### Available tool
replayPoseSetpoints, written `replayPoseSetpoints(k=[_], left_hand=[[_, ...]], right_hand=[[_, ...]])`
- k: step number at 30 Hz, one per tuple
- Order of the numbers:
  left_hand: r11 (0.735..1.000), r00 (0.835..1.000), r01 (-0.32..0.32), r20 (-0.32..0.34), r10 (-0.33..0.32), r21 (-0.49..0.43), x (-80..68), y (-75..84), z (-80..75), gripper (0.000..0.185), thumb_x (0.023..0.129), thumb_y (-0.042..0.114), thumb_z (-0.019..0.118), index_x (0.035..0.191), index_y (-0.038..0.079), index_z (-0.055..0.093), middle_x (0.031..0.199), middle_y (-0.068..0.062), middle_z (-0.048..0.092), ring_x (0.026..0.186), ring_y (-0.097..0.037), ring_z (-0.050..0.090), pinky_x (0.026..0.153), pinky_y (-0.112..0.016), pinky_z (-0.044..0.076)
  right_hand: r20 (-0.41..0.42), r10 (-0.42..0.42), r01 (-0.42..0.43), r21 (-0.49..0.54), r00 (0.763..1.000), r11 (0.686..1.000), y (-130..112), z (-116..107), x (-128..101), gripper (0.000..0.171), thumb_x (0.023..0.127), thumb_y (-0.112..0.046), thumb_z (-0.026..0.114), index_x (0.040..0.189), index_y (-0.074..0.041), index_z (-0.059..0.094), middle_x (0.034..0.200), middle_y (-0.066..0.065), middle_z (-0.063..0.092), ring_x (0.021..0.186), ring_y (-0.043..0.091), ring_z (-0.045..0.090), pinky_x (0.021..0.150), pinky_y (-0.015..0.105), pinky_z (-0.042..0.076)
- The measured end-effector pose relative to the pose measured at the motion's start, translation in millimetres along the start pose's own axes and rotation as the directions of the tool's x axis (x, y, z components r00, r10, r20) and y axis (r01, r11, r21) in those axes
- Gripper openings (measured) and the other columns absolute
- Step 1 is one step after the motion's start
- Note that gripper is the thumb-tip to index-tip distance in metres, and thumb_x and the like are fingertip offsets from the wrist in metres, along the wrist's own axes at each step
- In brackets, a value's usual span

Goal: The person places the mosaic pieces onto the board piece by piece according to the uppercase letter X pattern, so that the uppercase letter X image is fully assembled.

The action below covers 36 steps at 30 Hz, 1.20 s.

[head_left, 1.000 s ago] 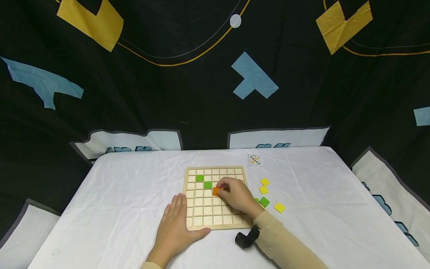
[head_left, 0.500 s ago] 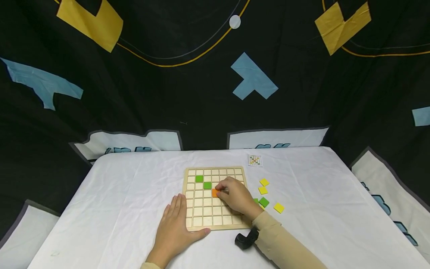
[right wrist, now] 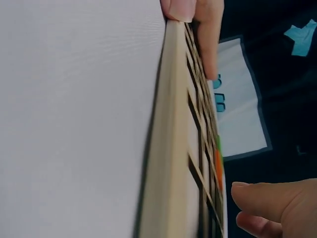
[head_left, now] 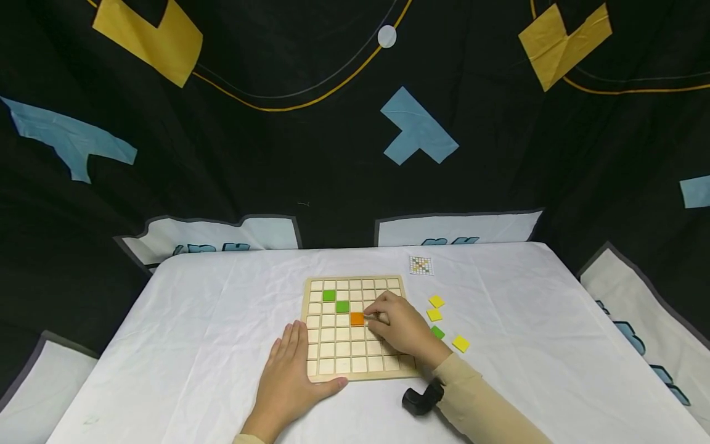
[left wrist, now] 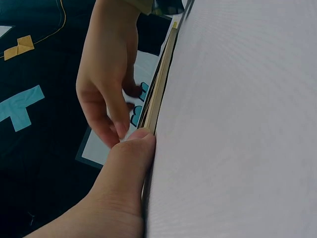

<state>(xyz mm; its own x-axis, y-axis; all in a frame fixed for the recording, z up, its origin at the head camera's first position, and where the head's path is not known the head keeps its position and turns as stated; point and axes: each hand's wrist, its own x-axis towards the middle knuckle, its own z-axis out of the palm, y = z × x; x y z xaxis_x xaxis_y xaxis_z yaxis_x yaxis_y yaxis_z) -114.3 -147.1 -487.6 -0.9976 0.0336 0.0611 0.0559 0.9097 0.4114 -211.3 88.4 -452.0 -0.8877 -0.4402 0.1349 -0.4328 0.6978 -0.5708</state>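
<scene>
Steadying hand: we saw the left hand lying flat, fingers straight, thumb against the wooden grid board.
Right hand: fingers loosely curled, tips beside the orange tile, holding nothing that we could see.
Orange tile: seated in a board cell, below-right of two green tiles.
Counter: loose yellow tiles lay right of the board.

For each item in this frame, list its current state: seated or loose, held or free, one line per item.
Orange tile: seated in a board cell, right fingertips beside it.
Two green tiles: seated in the wooden grid board, diagonal to each other.
Yellow tiles: loose on the tablecloth, right of the board.
Loose green tile: on the cloth, partly hidden by the right hand.
Left hand: flat, thumb against the board's near edge.
</scene>
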Motion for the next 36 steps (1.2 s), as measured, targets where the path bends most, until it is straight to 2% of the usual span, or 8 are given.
replayPoseSetpoints(k=[6,10,16,19,23,29,33,36], left_hand=[[1.000,1.000,-0.002,-0.005,0.002,-0.001,-0.4,-0.1,0.1,0.140,0.064,0.093,0.055,0.156,-0.004,0.015,0.166,-0.018,0.013,0.155,-0.035,0.011,0.126,-0.052,0.012],[1.000,1.000,-0.006,-0.012,0.006,0.001,-0.3,0.4,-0.1,0.140,0.064,0.093,0.055,0.156,-0.004,0.015,0.166,-0.018,0.013,0.155,-0.035,0.012,0.126,-0.052,0.012],[1.000,1.000,-0.004,-0.007,0.004,0.000,-0.6,0.7,0.0,0.140,0.064,0.093,0.056,0.157,-0.003,0.015,0.166,-0.017,0.012,0.155,-0.035,0.011,0.126,-0.052,0.012],[1.000,1.000,-0.007,-0.012,0.007,0.003,-0.6,0.3,0.9,0.140,0.064,0.093,0.056,0.156,-0.004,0.016,0.166,-0.017,0.013,0.155,-0.035,0.012,0.126,-0.052,0.012],[1.000,0.999,-0.016,-0.029,0.016,0.007,-1.0,-0.2,1.9,0.139,0.064,0.093,0.056,0.156,-0.004,0.017,0.165,-0.018,0.014,0.155,-0.035,0.013,0.125,-0.052,0.013],[1.000,0.999,-0.017,-0.030,0.017,0.000,-1.3,0.1,1.4,0.139,0.064,0.092,0.057,0.156,-0.004,0.017,0.165,-0.019,0.015,0.154,-0.036,0.014,0.125,-0.053,0.014],[1.000,1.000,-0.014,-0.026,0.014,0.000,-1.3,0.1,1.0,0.138,0.065,0.092,0.057,0.156,-0.004,0.017,0.165,-0.018,0.015,0.155,-0.035,0.014,0.125,-0.052,0.014],[1.000,0.999,-0.018,-0.029,0.018,0.006,-1.2,0.0,0.9,0.138,0.065,0.092,0.056,0.156,-0.004,0.017,0.165,-0.018,0.015,0.155,-0.035,0.014,0.125,-0.053,0.014]], right_hand=[[-0.053,0.102,-0.103,-0.020,0.993,0.994,12,-20,-19,0.021,0.089,-0.024,0.075,0.110,-0.020,0.073,0.099,-0.009,0.063,0.076,0.008,0.052,0.068,0.026,0.045],[-0.072,0.152,-0.158,-0.090,0.986,0.983,24,-36,-33,0.020,0.088,-0.025,0.076,0.107,-0.019,0.073,0.094,-0.009,0.063,0.073,0.007,0.051,0.065,0.026,0.044],[-0.099,0.228,-0.246,-0.274,0.969,0.930,42,-54,-50,0.021,0.083,-0.032,0.080,0.095,-0.016,0.074,0.086,-0.005,0.063,0.076,0.010,0.057,0.066,0.030,0.049],[-0.104,0.264,-0.283,-0.295,0.959,0.913,49,-58,-56,0.023,0.080,-0.035,0.081,0.090,-0.016,0.074,0.086,-0.004,0.064,0.078,0.012,0.059,0.066,0.034,0.050],[-0.089,0.292,-0.305,-0.269,0.952,0.913,54,-59,-60,0.022,0.081,-0.034,0.081,0.090,-0.015,0.074,0.088,-0.004,0.064,0.079,0.013,0.059,0.069,0.035,0.051],[-0.067,0.293,-0.301,-0.198,0.954,0.933,58,-57,-62,0.017,0.082,-0.029,0.081,0.090,-0.016,0.073,0.086,-0.006,0.062,0.080,0.011,0.057,0.071,0.034,0.050],[-0.037,0.290,-0.292,-0.074,0.956,0.953,63,-58,-60,0.014,0.085,-0.019,0.077,0.091,-0.016,0.065,0.084,-0.005,0.061,0.076,0.012,0.052,0.068,0.029,0.044],[-0.038,0.292,-0.292,0.026,0.956,0.956,67,-58,-57,0.014,0.087,-0.014,0.075,0.092,-0.016,0.062,0.083,-0.003,0.060,0.076,0.012,0.051,0.067,0.026,0.040]])
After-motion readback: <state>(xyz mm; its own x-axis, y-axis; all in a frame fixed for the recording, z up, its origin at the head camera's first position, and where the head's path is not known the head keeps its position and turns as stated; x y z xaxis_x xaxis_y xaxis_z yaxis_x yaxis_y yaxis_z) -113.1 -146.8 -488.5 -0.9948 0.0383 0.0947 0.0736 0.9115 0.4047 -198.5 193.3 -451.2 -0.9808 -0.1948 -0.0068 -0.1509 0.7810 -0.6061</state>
